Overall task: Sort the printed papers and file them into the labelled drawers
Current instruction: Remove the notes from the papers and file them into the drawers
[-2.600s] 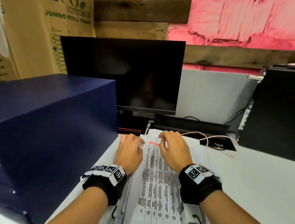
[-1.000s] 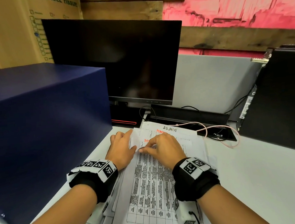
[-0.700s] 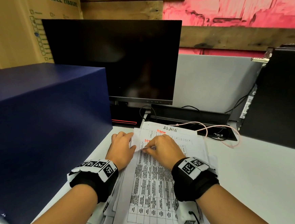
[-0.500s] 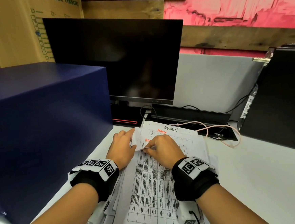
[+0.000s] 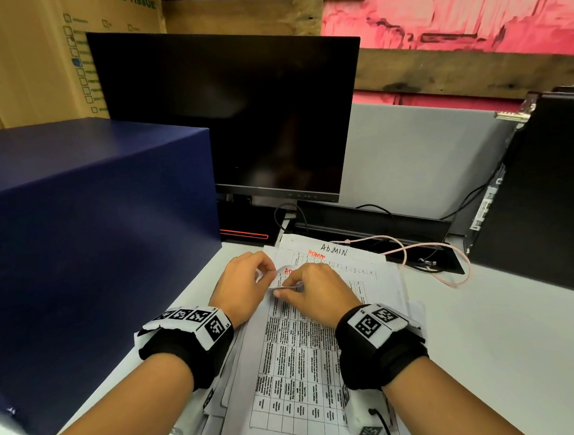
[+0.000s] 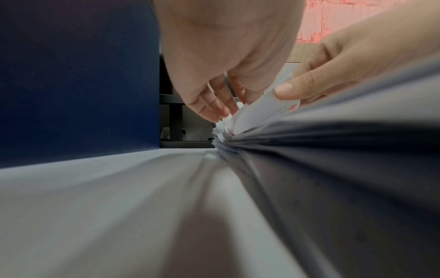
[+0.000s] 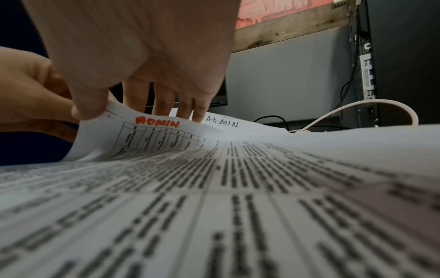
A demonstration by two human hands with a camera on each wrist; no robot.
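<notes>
A: Starting at the left, what should the left hand (image 5: 241, 286) be doing?

B: Its grip is curled on the far left corner of the stack of printed papers (image 5: 301, 370), fingertips (image 6: 214, 111) fanning the edges. The left wrist view shows several sheets splayed under them. I'd keep that hand low and steadying the lower sheets, so only one page comes away.

A: And the right hand (image 5: 313, 290)?

B: Its thumb and fingers are pinched on the lifted corner of the top sheet (image 7: 152, 139), which is curled up off the pile. It carries ADMIN in orange, and a sheet beneath shows ADMIN in black. My advice: peel gently toward the near edge, not upward, or the paper may crease or drag its neighbour along.

A: Where does the stack lie?

B: Flat on the pale counter (image 5: 494, 338), between the two forearms, slightly fanned at the near edge.

A: And round about, left to right?

B: A big dark blue box (image 5: 84, 240) stands at the left, just beside the papers. Behind is a dark monitor (image 5: 229, 119), then a pink cable (image 5: 429, 257) looping near the stack's far corner, and a black computer tower (image 5: 545, 197) at the right. No labelled drawers show in these views.
</notes>
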